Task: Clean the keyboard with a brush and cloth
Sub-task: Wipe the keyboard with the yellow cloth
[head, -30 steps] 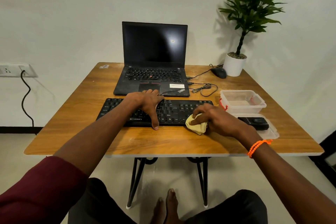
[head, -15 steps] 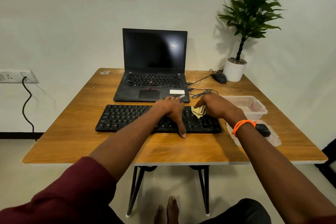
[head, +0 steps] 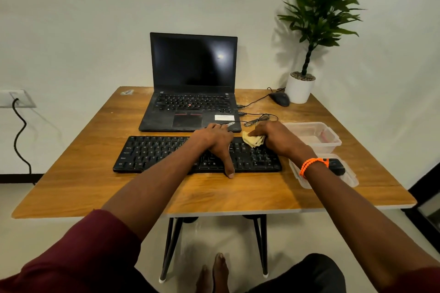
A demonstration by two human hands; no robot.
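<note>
my right hand (head: 276,137) clutches the yellow cloth (head: 252,141) against the far right keys of the keyboard (head: 154,153), while just left of it my left hand (head: 213,140) rests flat across the keys, holding nothing.

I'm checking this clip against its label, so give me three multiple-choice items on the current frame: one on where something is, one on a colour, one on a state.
1. Where does the cloth lie?
A. on the right part of the keyboard
B. on the laptop
C. in the clear container

2. What colour is the band on the right wrist?
A. blue
B. orange
C. white

3. What is the left hand doing?
A. lifting the keyboard
B. holding a brush
C. resting flat on the keyboard, thumb over its near edge

Answers:
1 A: the yellowish cloth sits on the keys under the right hand.
2 B: the beads are bright orange.
3 C: its fingers lie spread across the keys, holding nothing.
</note>
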